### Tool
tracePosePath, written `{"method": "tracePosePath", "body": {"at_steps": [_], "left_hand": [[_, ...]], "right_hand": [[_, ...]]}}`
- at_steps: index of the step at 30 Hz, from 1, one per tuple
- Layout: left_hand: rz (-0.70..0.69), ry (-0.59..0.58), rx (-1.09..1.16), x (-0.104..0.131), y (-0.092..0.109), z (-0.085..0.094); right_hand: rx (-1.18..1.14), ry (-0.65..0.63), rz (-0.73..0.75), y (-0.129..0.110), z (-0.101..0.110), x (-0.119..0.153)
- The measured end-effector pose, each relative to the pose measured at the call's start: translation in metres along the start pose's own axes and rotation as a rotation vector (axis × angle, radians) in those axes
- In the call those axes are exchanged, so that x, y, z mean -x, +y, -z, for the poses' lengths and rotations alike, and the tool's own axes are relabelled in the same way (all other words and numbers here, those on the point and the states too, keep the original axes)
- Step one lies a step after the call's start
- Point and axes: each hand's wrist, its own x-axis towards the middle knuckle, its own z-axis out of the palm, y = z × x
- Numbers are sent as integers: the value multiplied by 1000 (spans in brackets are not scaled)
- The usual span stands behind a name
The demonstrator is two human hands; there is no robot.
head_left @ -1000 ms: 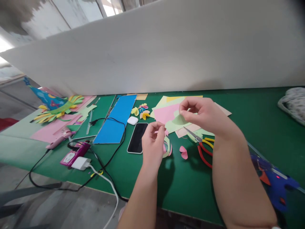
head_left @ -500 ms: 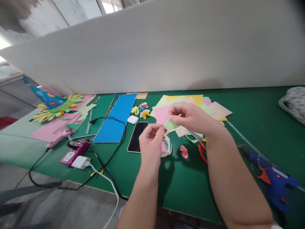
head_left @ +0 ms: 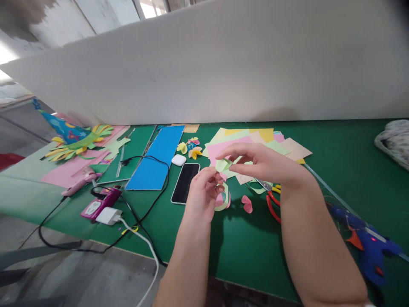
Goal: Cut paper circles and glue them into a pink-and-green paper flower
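My left hand pinches a small light green paper piece, curved like a petal, above the table. Around its right side, my right hand has its index finger and thumb apart; their tips are close to the paper, and I cannot tell if they touch it. A pink heart-shaped paper cutout lies below my hands. Scissors with red and yellow handles rest under my right wrist, partly hidden. Green and pink curved paper scraps lie beside my left hand.
Coloured paper sheets lie behind my hands. A phone, white case, paper flowers and blue board are to the left, with cables, a purple power strip and party hat. A blue glue gun lies right.
My right hand has gone from a pinch on the green paper to spread fingers. The paper has moved slightly left and now looks curled, while my left hand keeps it pinched.
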Motion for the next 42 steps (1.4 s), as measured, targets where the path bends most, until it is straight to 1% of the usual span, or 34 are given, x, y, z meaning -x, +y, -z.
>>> {"method": "tracePosePath", "body": {"at_steps": [2,4,9,13,15,17,21,26,29,32,35,39,42], "left_hand": [[0,-14,-19,0,-1,0],[-32,-25,-65,0,-2,-1],[-201,5,-272,3,-7,-5],[-293,-11,-472,7,-8,-9],[-307,-37,-516,8,-8,-11],[-310,-36,-540,9,-9,-11],[-310,-23,-545,6,-9,-8],[-293,-83,-368,2,-10,-3],[-299,-84,-310,3,-8,-1],[-320,-84,-339,4,-7,-1],[-380,-60,-396,4,-8,-2],[-432,24,-449,4,-8,-2],[-456,37,-481,7,-7,-2]], "right_hand": [[9,35,-20,0,0,0],[0,52,-32,-1,0,1],[-113,17,-71,1,0,1],[-34,80,-98,3,-1,0],[12,97,-114,3,-1,0],[35,94,-116,2,-1,0],[4,78,-95,0,-3,-1],[-10,80,-89,-1,-1,-1],[4,58,-102,-2,0,-1],[12,40,-115,-4,0,-1],[20,51,-81,-5,-1,-2],[-48,127,-10,-1,-3,-4],[-156,172,33,2,-5,-5]]}}
